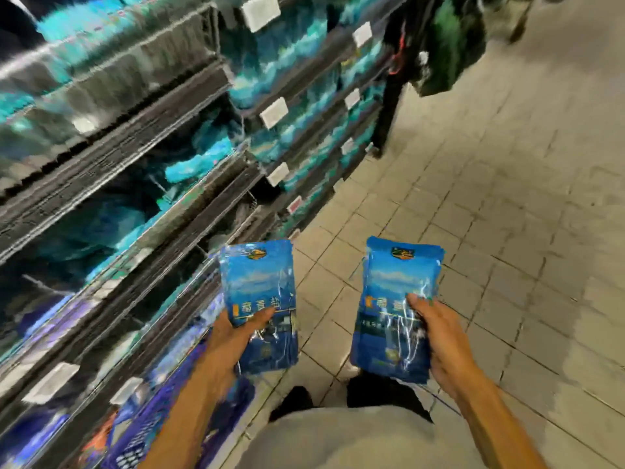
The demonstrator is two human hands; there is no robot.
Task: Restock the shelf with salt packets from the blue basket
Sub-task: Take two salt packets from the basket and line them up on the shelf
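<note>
i stand in a shop aisle with the shelf (142, 184) running along my left side, its tiers blurred but full of blue-green packs. my left hand (233, 336) grips one blue salt packet (260, 299) by its lower half, thumb across the front, fingers curled behind. my right hand (439, 336) grips a second salt packet (395, 299) the same way. both packets stand upright, long axis pointing away from me, held apart over the tiled floor (490, 198). the left packet sits just beside the shelf's lower edge; the right one is well clear of the shelf, further out in the aisle. so my left hand is nearer the shelf, and i judge it should place first, swinging leftward. i cannot see the blue basket here.
</note>
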